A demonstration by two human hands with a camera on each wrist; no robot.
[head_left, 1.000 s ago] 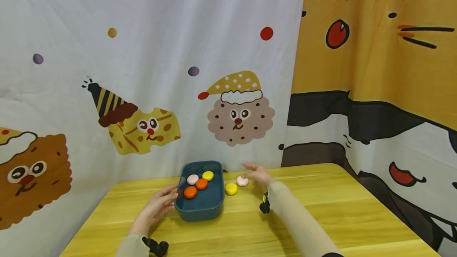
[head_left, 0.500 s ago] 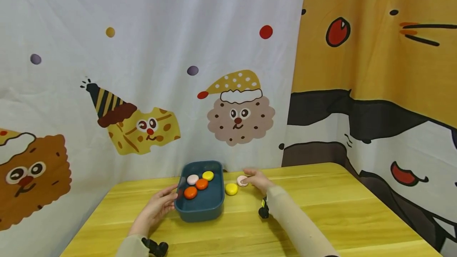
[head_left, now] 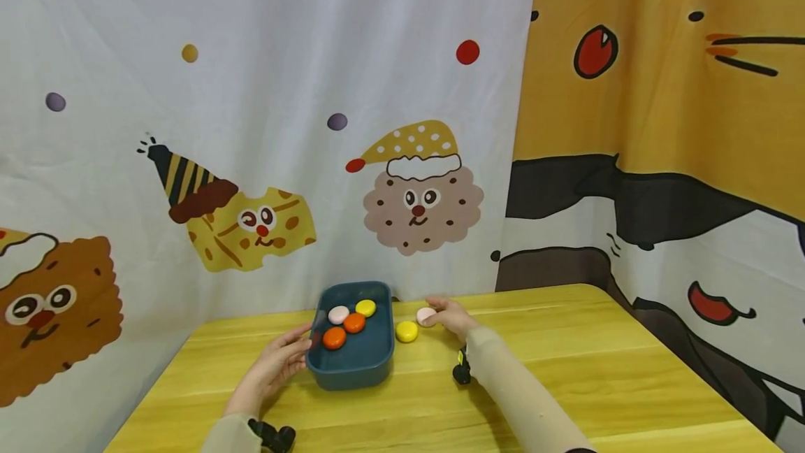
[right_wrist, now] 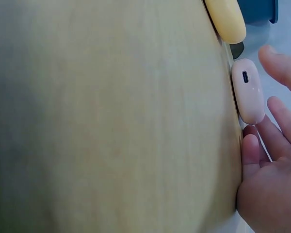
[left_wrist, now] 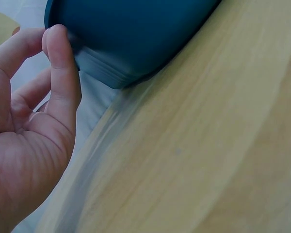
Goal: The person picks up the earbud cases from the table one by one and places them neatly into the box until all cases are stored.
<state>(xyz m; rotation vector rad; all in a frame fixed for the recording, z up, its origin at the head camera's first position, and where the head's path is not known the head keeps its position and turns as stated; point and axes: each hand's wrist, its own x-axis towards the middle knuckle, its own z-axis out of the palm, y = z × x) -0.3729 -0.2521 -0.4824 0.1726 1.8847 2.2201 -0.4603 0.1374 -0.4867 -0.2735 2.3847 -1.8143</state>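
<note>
Yellow wood-grained table (head_left: 566,369) before us, cartoon-printed curtain (head_left: 270,89) behind! The left hand (head_left: 277,362) rests relaxed fingertips against the blue box (head_left: 355,377). The right hand (head_left: 454,317) sits lower than a second ago, thumb and fingers spread about the tabletop's pink disc (right_wrist: 249,94); a yellow disc (head_left: 407,331) stands between that and the box, where four discs (head_left: 355,323) lie.

White cloth backdrop (head_left: 283,40) hangs behind, softly creased, printed with dots, a party-hat cheese (head_left: 254,229), a nightcap cookie (head_left: 423,212) and a brown biscuit (head_left: 69,317) at left. Right side is a yellow-orange panel (head_left: 660,117) with big cartoon animal features, dark and white shapes lower down. Yellowish wood-grain table (head_left: 585,362), rounded far-right corner, near the cloth; fairly even light.
</note>
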